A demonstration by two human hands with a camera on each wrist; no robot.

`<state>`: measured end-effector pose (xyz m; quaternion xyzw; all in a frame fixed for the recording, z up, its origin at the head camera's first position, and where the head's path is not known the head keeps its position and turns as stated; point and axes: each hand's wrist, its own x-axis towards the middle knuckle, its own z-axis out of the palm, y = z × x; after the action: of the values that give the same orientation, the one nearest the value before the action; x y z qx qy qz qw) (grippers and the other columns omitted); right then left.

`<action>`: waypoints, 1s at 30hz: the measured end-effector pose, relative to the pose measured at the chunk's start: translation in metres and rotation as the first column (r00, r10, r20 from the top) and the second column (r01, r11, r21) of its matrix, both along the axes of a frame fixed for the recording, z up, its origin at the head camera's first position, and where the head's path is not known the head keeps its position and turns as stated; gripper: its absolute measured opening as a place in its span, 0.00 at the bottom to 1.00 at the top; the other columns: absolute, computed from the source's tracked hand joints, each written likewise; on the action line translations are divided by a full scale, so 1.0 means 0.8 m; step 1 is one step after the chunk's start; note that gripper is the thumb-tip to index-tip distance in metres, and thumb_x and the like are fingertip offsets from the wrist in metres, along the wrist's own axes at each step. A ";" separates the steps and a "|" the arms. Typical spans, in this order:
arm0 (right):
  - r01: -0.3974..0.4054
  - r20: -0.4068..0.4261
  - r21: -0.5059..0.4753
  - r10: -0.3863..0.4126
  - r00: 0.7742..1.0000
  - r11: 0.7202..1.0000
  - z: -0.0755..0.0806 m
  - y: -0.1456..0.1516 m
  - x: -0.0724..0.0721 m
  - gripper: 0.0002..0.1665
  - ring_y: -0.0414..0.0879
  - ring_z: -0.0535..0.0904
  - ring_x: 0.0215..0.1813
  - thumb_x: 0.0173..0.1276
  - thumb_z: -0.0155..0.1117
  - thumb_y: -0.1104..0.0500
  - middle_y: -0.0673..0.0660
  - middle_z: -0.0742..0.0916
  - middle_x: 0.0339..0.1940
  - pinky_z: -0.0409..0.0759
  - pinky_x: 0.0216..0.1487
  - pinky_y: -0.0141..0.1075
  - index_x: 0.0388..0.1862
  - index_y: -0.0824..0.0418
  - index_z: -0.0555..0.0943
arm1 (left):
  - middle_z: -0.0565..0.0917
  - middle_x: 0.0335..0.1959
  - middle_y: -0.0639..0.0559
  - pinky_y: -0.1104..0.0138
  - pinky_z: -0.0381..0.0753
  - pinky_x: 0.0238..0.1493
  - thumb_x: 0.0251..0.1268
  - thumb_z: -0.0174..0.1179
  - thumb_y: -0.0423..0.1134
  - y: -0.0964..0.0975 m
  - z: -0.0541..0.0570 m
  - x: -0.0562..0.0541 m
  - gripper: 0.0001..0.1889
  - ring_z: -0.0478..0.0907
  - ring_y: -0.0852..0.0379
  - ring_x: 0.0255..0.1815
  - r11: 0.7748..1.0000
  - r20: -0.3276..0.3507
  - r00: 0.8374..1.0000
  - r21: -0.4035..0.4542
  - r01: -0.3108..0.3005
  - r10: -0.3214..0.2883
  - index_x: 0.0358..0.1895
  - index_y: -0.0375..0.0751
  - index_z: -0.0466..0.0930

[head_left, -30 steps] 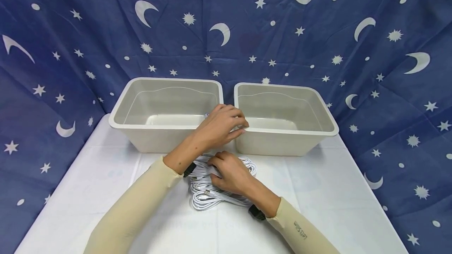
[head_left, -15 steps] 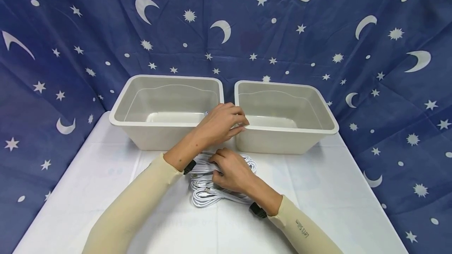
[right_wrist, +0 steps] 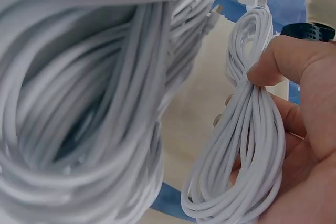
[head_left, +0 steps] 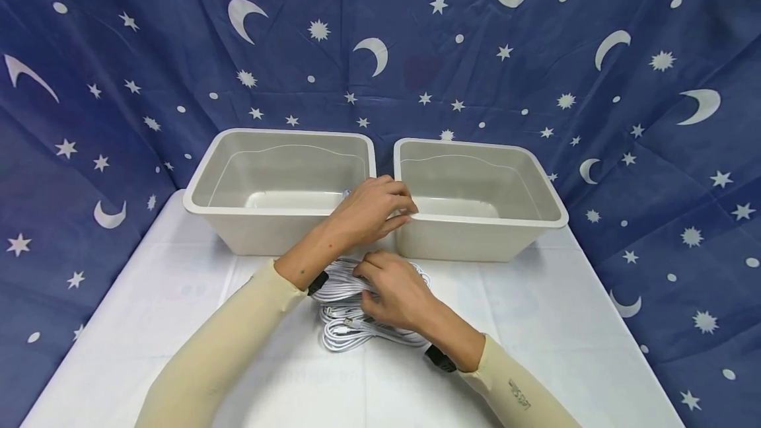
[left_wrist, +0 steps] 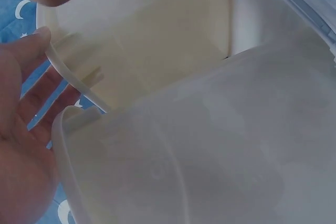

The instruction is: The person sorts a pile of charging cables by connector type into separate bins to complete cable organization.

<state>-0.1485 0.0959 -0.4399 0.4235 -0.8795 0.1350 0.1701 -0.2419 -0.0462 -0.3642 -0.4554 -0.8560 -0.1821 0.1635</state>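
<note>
My left hand (head_left: 374, 207) rests at the near left corner of the right-hand bin (head_left: 475, 240), its fingertips over the rim. In the left wrist view, its thumb (left_wrist: 39, 38) touches a bin rim and its fingers stretch behind. Below it, my right hand (head_left: 395, 289) pinches a coiled white USB cable (right_wrist: 236, 145) at its middle, between thumb and fingers, as the right wrist view shows. Beside and under that coil lie several more white cable coils (head_left: 341, 335) in a pile, with metal plugs showing. Part of the pile is hidden under my right hand.
A matching left-hand bin (head_left: 261, 233) stands beside the right one with a narrow gap between them. Something small and bluish (head_left: 347, 194) shows inside it, mostly hidden by my left hand. A white cloth (head_left: 565, 342) covers the table; a blue star-patterned curtain (head_left: 416, 18) hangs behind.
My right hand has shifted slightly to the right, and the coil in its grip has risen a little, covering a plug seen before. My left hand has stayed at the rim.
</note>
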 end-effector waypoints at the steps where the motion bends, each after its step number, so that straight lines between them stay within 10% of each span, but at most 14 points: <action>1: 0.000 -0.005 0.005 0.000 1.000 1.000 0.002 0.001 0.001 0.20 0.46 0.82 0.48 0.51 0.74 0.62 0.48 0.87 0.42 0.82 0.53 0.40 0.46 0.56 0.87 | 0.87 0.50 0.56 0.59 0.77 0.58 0.73 0.70 0.41 0.000 0.000 0.000 0.08 0.79 0.54 0.53 1.000 0.001 1.000 -0.001 0.000 0.000 0.50 0.51 0.93; 30: -0.199 -0.149 0.042 0.203 0.968 0.979 0.071 0.078 -0.004 0.19 0.45 0.76 0.40 0.53 0.70 0.72 0.49 0.82 0.39 0.79 0.41 0.36 0.45 0.60 0.84 | 0.88 0.49 0.56 0.63 0.78 0.54 0.73 0.70 0.41 0.002 0.003 0.000 0.07 0.79 0.55 0.49 1.000 0.011 1.000 -0.001 0.012 -0.012 0.49 0.49 0.93</action>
<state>-0.1518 0.1582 -0.3830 0.5218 -0.8181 0.1071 0.2168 -0.2420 -0.0449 -0.3618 -0.4598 -0.8542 -0.1848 0.1575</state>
